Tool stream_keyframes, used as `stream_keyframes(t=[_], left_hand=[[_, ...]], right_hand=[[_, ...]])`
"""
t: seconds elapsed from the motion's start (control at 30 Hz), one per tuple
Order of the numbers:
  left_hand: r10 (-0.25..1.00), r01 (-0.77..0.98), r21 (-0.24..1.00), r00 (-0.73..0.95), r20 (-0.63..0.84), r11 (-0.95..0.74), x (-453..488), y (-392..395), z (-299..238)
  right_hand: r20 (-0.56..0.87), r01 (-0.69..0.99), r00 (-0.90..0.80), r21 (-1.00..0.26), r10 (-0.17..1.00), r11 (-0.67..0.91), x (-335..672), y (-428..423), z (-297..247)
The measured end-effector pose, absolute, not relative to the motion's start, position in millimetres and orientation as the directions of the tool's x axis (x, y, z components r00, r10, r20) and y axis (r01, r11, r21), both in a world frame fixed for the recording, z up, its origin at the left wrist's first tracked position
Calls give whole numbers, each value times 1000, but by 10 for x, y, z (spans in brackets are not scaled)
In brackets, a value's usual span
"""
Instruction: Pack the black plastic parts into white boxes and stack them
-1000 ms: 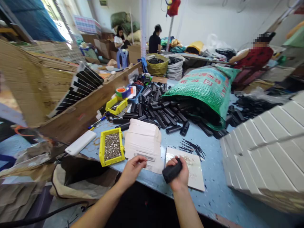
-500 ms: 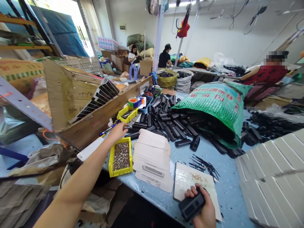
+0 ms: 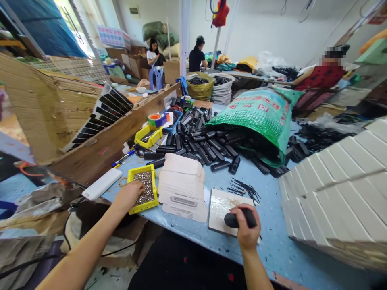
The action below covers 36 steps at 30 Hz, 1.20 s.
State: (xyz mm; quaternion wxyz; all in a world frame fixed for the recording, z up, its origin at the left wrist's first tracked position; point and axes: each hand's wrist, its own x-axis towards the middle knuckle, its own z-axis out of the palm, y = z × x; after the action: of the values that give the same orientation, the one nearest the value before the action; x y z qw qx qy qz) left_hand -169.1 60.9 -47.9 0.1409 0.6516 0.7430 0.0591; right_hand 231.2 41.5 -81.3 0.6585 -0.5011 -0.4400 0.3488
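My right hand (image 3: 247,230) grips a black plastic casing (image 3: 238,219) over a white tile (image 3: 222,203) at the near edge of the blue table (image 3: 269,249). My left hand (image 3: 129,196) reaches into a yellow tray (image 3: 132,174) of small metal screws, its fingers curled down among them. A stack of white card sleeves (image 3: 182,186) lies between the tray and the tile. Thin black strips (image 3: 244,188) are scattered just beyond the tile.
A heap of black casings (image 3: 205,141) spills from a green woven sack (image 3: 260,117). White boxes (image 3: 335,185) are stacked at right, a cardboard wall (image 3: 99,149) and a white slab (image 3: 102,183) at left. Another yellow tray (image 3: 148,136) and tape (image 3: 155,117) sit farther back. Three people work at the rear.
My left hand went from the card sleeves out toward the far yellow tray, then back down into the screw tray. My right hand kept the casing near the tile.
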Motion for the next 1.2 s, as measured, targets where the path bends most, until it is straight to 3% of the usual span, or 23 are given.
stream_keyframes(t=[0.1,0.13,0.17,0.2,0.23,0.27,0.33,0.4,0.47,0.6,0.73,0.9,1.07,1.13,1.2], left_hand=[[986,940,300,-151,-69,165,-1698,583,-391],[982,906,381,-188,-34,187,-1634,566,-367],[967,804,550,-255,-24,226,-1521,543,-351],[941,603,754,-332,-61,262,-1355,515,-348],[909,296,915,-391,-145,273,-1136,482,-358],[873,-136,950,-375,-313,283,-875,445,-384],[880,-345,880,-230,-416,326,-289,365,-467],[873,-462,800,-104,-477,382,256,284,-555],[861,-536,727,0,-509,429,644,220,-603],[854,-607,647,107,-509,461,904,179,-579],[863,-604,649,142,-484,464,855,193,-544],[903,-514,749,146,-404,419,825,186,-577],[939,-480,817,43,-342,319,964,117,-665],[955,-394,875,32,-294,282,940,112,-728],[983,-183,966,24,-183,185,771,153,-796]], right_hand=[[349,253,135,-917,928,308,2378,366,-988],[333,267,88,-916,939,300,2389,356,-1042],[309,262,83,-924,947,278,2390,353,-1082],[280,242,118,-939,953,246,2380,359,-1103],[244,199,180,-958,953,208,2357,374,-1100],[199,122,252,-977,947,172,2323,395,-1070],[73,-142,354,-981,932,130,2233,443,-927],[-33,-438,349,-889,937,132,2141,480,-705],[-52,-617,315,-770,948,162,2076,497,-468],[-28,-677,389,-687,921,265,2053,486,-196],[-108,-737,400,-628,910,249,2073,484,-224],[-174,-794,365,-572,915,208,2058,470,-306],[-212,-779,441,-573,872,255,2016,451,-332],[-205,-756,456,-603,866,256,2027,441,-357],[-117,-680,470,-680,875,275,2085,415,-412]])
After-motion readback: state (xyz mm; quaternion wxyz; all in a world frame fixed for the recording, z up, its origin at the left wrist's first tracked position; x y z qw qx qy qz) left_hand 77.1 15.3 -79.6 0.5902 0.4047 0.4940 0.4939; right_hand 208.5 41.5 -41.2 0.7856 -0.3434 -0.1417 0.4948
